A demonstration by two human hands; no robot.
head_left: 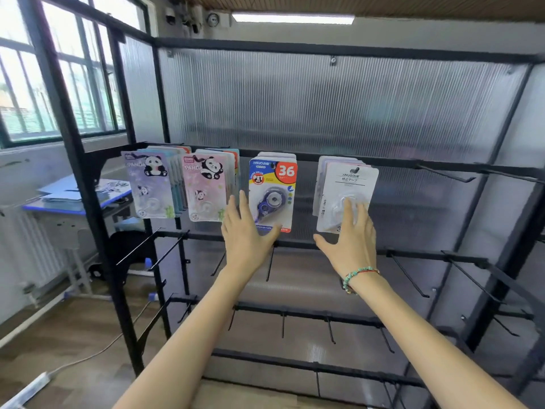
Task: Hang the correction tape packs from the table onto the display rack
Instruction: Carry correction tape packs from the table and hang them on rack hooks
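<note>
You are facing a barred window (59, 84) on your left, daylight coming through it. A white radiator (32, 246) is standing against the wall beneath it. A fluorescent ceiling light (293, 18) is glowing overhead. A grey cable (97, 352) is trailing across the wooden floor (59, 379) toward a white power strip (26, 389) lying at the lower left.

"PANDA" on lilac panda pack (149, 184), "PANDA" on pink panda pack (203, 187), "JINUO", "36", "PET" on blue-and-yellow pack (272, 191), "JINUO" with Japanese characters on white pack (349, 184), smaller print illegible
</note>
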